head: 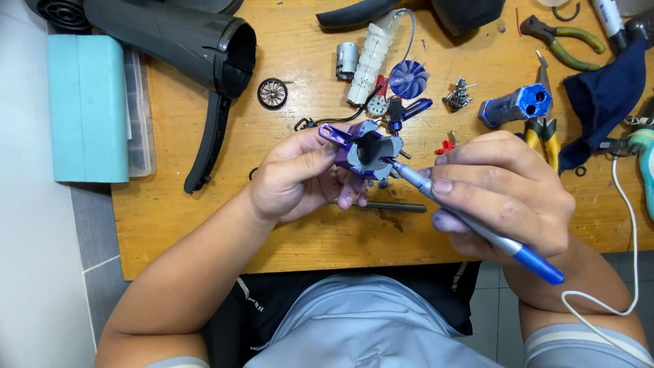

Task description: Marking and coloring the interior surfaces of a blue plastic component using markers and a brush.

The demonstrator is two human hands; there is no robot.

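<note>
My left hand grips a small grey and purple star-shaped housing above the wooden table. Black wires run from it to parts behind. My right hand holds a slim grey screwdriver with a blue end like a pen. Its tip touches the right edge of the housing.
A black hair dryer body and a teal box lie at the back left. Behind the hands are a white ribbed cylinder, a blue fan wheel, a small motor, a black wire ring, screws, a blue part, pliers and a dark cloth.
</note>
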